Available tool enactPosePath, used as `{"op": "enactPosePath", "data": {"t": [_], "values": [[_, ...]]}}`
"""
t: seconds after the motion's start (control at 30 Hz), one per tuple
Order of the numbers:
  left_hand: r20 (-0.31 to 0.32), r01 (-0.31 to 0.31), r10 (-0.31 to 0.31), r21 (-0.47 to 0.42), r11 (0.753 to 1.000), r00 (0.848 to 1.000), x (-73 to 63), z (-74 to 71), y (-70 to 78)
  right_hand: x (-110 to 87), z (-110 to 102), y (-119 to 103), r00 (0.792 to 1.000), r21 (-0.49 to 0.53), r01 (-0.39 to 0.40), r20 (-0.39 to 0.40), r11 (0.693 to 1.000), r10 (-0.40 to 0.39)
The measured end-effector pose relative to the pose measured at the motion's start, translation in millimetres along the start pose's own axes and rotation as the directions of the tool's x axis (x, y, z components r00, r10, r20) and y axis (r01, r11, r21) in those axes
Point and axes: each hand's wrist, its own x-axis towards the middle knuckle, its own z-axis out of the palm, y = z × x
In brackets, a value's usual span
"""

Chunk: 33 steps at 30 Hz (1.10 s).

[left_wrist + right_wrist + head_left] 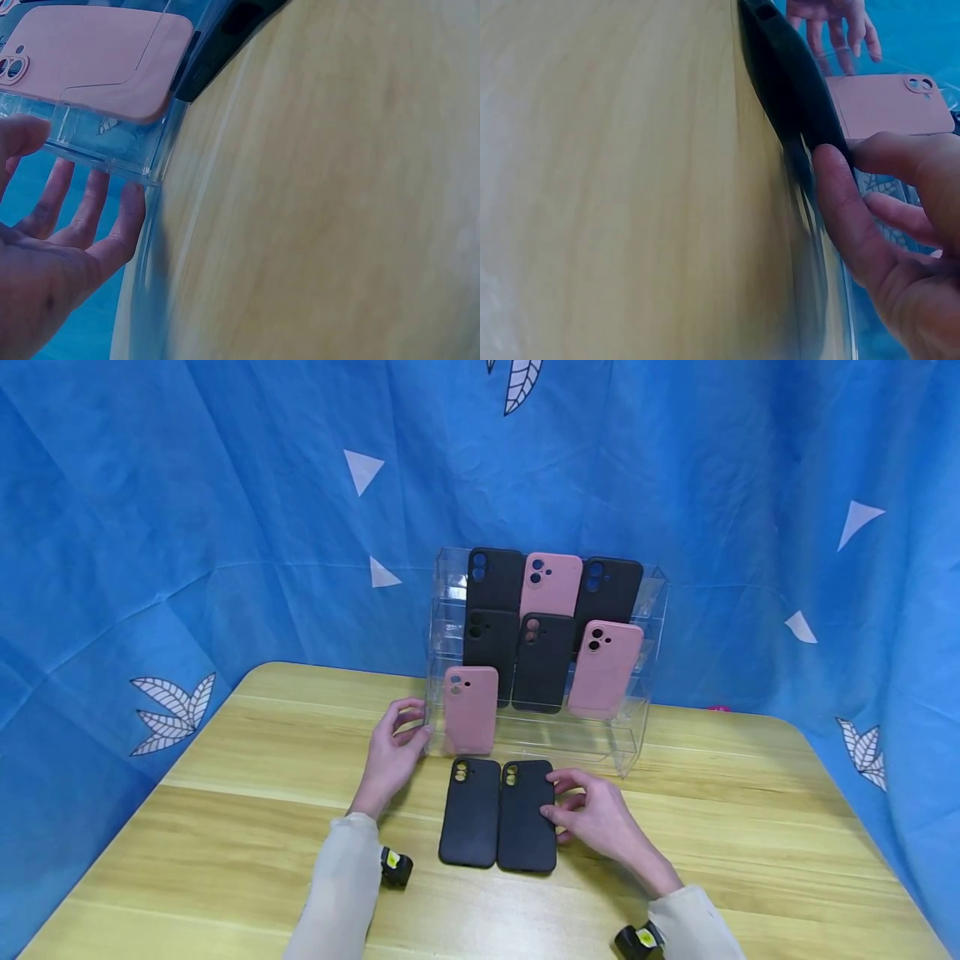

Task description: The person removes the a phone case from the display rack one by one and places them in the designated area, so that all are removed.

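Observation:
Two black phone cases lie in front of the clear display stand (555, 739): a left one (470, 814) and, close beside it, a right one (525, 827). My right hand (596, 814) pinches the right case by its right edge between thumb and fingers. In the right wrist view this black case (799, 82) is seen edge-on. At the stand's left side, my left hand (393, 752) touches the side panel with loosely bent fingers. A pink phone case (471, 714) stands in the lowest tier near that hand; the left wrist view shows this pink case (105, 56) behind clear plastic.
Higher tiers hold several more cases, among them a black one (543, 664) and a pink one (606, 668). The stand is on a wooden table (225, 827) backed by a blue curtain (285, 527). Black wrist cameras (396, 868) are on both sleeves.

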Motion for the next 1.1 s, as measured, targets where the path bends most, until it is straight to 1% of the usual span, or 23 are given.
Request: {"op": "enactPosePath", "data": {"t": [0.13, 0.33, 0.67, 0.93, 1.03, 1.1], "values": [[-0.005, -0.009, 0.01, 0.01, 1.0, 1.0, 0.1, 0.0, 0.0, 1.6, 0.8, 1.2, 1.0, -0.027, -0.016, 0.011, 1.0, 0.017], [-0.018, -0.03, 0.03, 0.016, 0.999, 0.999, 1.5, 1.0, -0.6, 3.1, 1.9, 0.9, 0.999, -0.061, -0.041, 0.005, 0.997, 0.042], [-0.009, -0.03, 0.03, 0.021, 0.999, 0.999, 0.2, 0.1, -1.3, 3.2, 3.2, 1.9, 1.0, -0.116, -0.024, -0.014, 0.993, 0.023], [-0.009, -0.038, 0.038, 0.021, 0.999, 0.999, 0.9, 0.4, -2.6, 2.7, -0.4, 0.1, 0.999, -0.159, 0.018, -0.032, 0.987, -0.023], [-0.005, -0.03, 0.03, 0.015, 0.999, 1.0, 0.6, 0.3, -1.8, 4.2, -1.7, -1.3, 0.996, -0.173, 0.056, -0.056, 0.983, -0.067], [-0.003, -0.023, 0.023, 0.012, 1.0, 1.0, 0.5, 0.2, -1.2, 5.8, -2.4, -2.6, 0.991, -0.193, 0.098, -0.075, 0.976, -0.114]]}}
